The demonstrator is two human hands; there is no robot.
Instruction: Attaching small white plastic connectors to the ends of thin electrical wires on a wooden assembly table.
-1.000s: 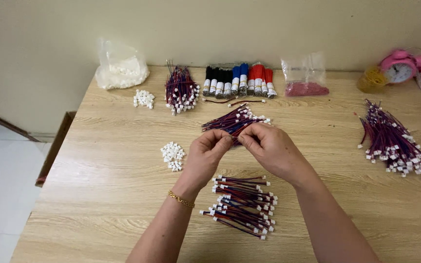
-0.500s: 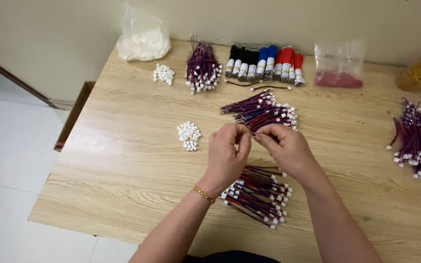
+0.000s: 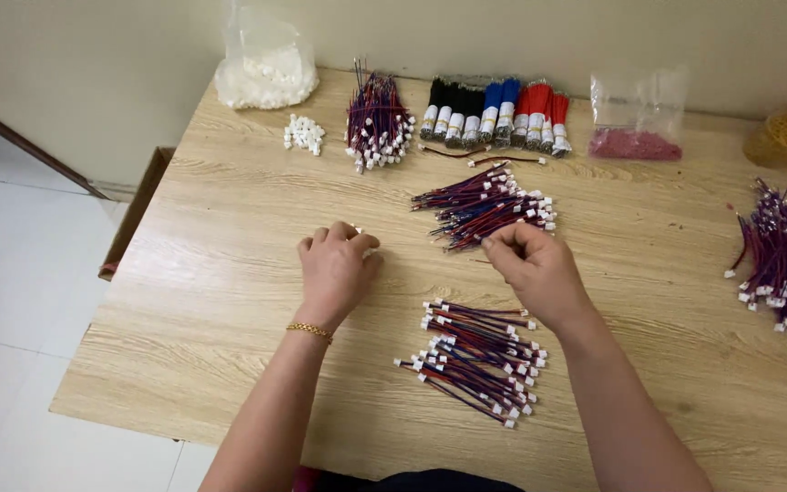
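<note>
I count four loose wire bundles (image 3: pixel 483 208), one row of capped wire bundles (image 3: pixel 494 114), two plastic bags (image 3: pixel 264 68), two hands (image 3: pixel 337 271).

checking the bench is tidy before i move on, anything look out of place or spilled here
Mostly orderly. Two loose wires lie apart from any pile, just in front of the capped bundles, and a few white connectors sit scattered outside their bag. Nothing looks damaged.

- Soft, even light falls on my wooden table (image 3: pixel 229 273), bright, without glare.
- My hands cast only faint shadows.
- Everything looks sharp; the edges bend slightly outward from the wide lens.
</note>
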